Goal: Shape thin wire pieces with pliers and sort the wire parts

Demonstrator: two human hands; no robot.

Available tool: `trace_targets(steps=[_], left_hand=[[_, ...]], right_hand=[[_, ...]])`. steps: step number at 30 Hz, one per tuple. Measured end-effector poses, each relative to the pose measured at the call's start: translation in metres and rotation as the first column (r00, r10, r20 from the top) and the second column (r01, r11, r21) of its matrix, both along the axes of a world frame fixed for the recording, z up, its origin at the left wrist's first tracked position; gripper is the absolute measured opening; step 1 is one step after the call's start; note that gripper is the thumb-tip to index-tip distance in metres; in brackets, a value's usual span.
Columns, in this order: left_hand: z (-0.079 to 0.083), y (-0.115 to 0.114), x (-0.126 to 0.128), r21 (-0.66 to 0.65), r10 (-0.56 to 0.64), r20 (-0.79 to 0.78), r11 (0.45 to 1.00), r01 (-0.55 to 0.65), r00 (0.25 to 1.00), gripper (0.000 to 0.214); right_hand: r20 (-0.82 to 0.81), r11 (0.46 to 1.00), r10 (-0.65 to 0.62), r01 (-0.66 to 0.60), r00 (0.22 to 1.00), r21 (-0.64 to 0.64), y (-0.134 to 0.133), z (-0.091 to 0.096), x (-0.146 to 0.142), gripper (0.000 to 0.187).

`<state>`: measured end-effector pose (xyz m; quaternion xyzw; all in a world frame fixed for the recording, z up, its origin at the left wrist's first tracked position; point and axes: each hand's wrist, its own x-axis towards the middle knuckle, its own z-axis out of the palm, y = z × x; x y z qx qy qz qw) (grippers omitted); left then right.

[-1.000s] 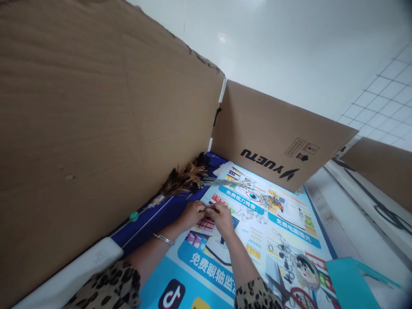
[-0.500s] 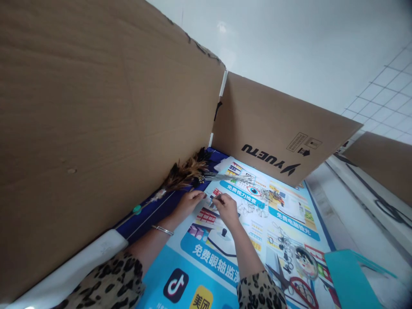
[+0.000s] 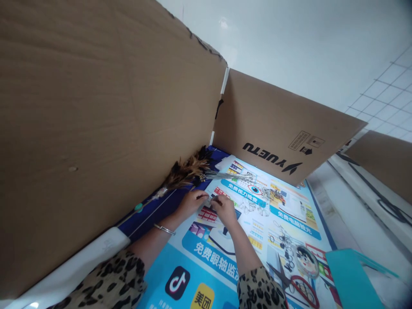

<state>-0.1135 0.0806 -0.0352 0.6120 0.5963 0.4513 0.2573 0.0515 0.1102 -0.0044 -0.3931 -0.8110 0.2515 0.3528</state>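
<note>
While the left hand (image 3: 194, 202) and right hand (image 3: 225, 211) appear pinched, their contents are indiscernible; wispy feathers (image 3: 186, 172) lie beyond the left hand.

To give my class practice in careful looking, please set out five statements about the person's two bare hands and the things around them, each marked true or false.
1. A silvery metal bangle circles the left arm. True.
2. The right hand holds the metal scissors with red handles. False: they lie on the blue-and-white printed sheet, to the right of the right sleeve.
3. A bundle of brown and black feathers lies alongside the tall brown cardboard panel on the left. True.
4. The left hand is spread flat on the sheet. False: its fingers are drawn together near the right hand's fingertips.
5. A bunch of thin silvery stems lies beyond the hands. True.
</note>
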Motion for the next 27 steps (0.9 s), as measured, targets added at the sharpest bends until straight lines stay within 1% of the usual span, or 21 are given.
trace_targets(steps=[3,6,9,13,17,19,22,27], left_hand=[[0.002,-0.003,0.0,-0.03,-0.066,-0.076,0.997,0.064,0.995,0.023],[0.005,-0.006,-0.001,-0.053,-0.143,-0.158,0.989,0.136,0.977,0.012],[0.008,-0.01,0.001,-0.056,-0.173,-0.221,0.985,0.164,0.96,0.007],[0.009,-0.011,0.007,-0.053,-0.184,-0.257,0.983,0.176,0.949,0.006],[0.008,-0.007,0.004,-0.067,-0.224,-0.245,0.975,0.214,0.943,0.008],[0.007,-0.005,0.001,-0.076,-0.214,-0.228,0.976,0.202,0.95,0.011],[0.006,-0.004,0.001,-0.074,-0.16,-0.204,0.986,0.148,0.966,0.014],[0.004,-0.006,0.015,-0.076,-0.09,-0.178,0.994,0.078,0.98,0.017]], right_hand=[[-0.042,0.999,-0.03,0.031,0.999,0.016,-0.001,0.001,0.0,0.014],[-0.082,0.997,-0.067,0.07,0.994,0.023,0.0,0.0,0.0,0.016],[-0.104,0.994,-0.103,0.105,0.989,0.014,0.002,-0.004,0.001,0.016],[-0.116,0.989,-0.145,0.145,0.983,-0.012,0.005,-0.011,0.003,0.017],[-0.112,0.987,-0.159,0.156,0.981,-0.035,0.006,-0.013,0.004,0.019],[-0.106,0.988,-0.155,0.152,0.982,-0.041,0.006,-0.013,0.003,0.019],[-0.09,0.99,-0.137,0.133,0.986,-0.047,0.004,-0.014,0.0,0.018],[-0.044,0.99,-0.13,0.127,0.991,-0.066,0.002,-0.019,-0.005,0.015]])
